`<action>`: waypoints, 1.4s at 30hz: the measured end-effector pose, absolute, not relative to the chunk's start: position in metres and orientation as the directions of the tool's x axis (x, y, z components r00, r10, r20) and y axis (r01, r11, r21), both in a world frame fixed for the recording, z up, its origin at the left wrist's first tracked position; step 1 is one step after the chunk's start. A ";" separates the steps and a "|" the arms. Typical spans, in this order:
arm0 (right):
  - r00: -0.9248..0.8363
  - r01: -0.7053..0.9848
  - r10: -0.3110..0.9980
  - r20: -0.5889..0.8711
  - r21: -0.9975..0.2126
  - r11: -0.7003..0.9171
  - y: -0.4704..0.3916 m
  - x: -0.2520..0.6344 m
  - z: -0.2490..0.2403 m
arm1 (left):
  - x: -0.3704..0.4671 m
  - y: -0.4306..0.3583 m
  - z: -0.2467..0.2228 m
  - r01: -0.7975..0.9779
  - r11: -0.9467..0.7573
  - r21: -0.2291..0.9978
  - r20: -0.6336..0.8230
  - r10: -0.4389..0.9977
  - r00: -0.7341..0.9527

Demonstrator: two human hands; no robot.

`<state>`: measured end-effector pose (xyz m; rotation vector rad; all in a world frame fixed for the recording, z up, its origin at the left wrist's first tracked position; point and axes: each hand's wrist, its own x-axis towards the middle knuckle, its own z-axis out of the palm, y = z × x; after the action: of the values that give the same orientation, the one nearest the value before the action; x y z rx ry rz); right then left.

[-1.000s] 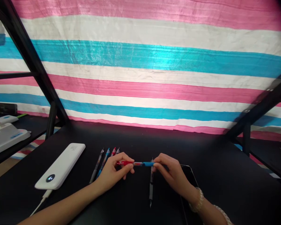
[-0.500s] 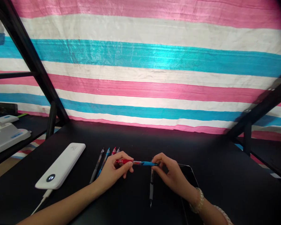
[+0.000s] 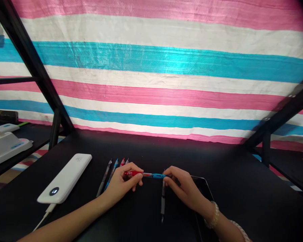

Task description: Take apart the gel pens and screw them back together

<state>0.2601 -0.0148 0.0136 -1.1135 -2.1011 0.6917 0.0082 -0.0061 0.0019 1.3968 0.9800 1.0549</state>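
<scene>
A pen (image 3: 148, 175) with a red end, a clear middle and a blue grip lies level between my two hands above the black table. My left hand (image 3: 127, 178) is closed round its red end. The fingertips of my right hand (image 3: 180, 183) are pinched at the tip of the blue grip. Below them a grey-gripped pen (image 3: 163, 201) lies on the table, tip toward me, its upper end partly behind my right fingers. Several pens (image 3: 113, 171) lie side by side just left of my left hand, which partly covers them.
A white power bank (image 3: 65, 179) with a lit display and a plugged-in cable lies on the left. A dark tablet or phone (image 3: 204, 191) lies under my right forearm. Black frame bars (image 3: 32, 64) rise at both sides, with a striped sheet (image 3: 154, 90) behind the black table (image 3: 151, 144).
My right fingertips have shifted very slightly along the blue end of the pen. My left hand keeps its hold, and the other things stay where they were.
</scene>
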 end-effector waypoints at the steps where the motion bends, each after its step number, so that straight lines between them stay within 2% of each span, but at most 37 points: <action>1: -0.433 0.510 0.851 0.296 -0.698 0.503 -0.015 0.260 0.014 | 0.008 -0.006 0.002 0.007 -0.081 0.997 0.076 0.961 0.266; 6: -0.369 0.519 0.873 0.318 -0.708 0.478 -0.014 0.260 0.012 | 0.008 -0.007 0.002 0.009 -0.082 0.997 0.077 0.960 0.268; 12: -0.441 0.521 0.849 0.291 -0.687 0.506 -0.015 0.260 0.015 | 0.009 -0.006 0.003 0.029 -0.072 0.997 0.062 0.962 0.264; 16: -0.420 0.557 0.869 0.261 -0.682 0.474 -0.015 0.259 0.015 | 0.009 -0.006 0.003 0.029 -0.071 0.997 0.061 0.963 0.261; 21: -0.471 0.557 0.836 0.281 -0.640 0.529 -0.016 0.259 0.016 | 0.010 -0.008 0.005 0.033 -0.063 0.997 0.052 0.963 0.265; 29: -0.438 0.565 0.856 0.273 -0.658 0.499 -0.015 0.260 0.015 | 0.009 -0.008 0.005 0.037 -0.072 0.997 0.060 0.962 0.268; 42: -0.519 0.577 0.825 0.226 -0.619 0.533 -0.013 0.262 0.010 | 0.009 -0.009 -0.001 0.044 -0.114 0.993 0.093 0.941 0.325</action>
<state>0.2616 -0.0125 0.0103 -1.1363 -2.2728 0.6559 0.0087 -0.0095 -0.0009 1.4686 0.9533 1.0052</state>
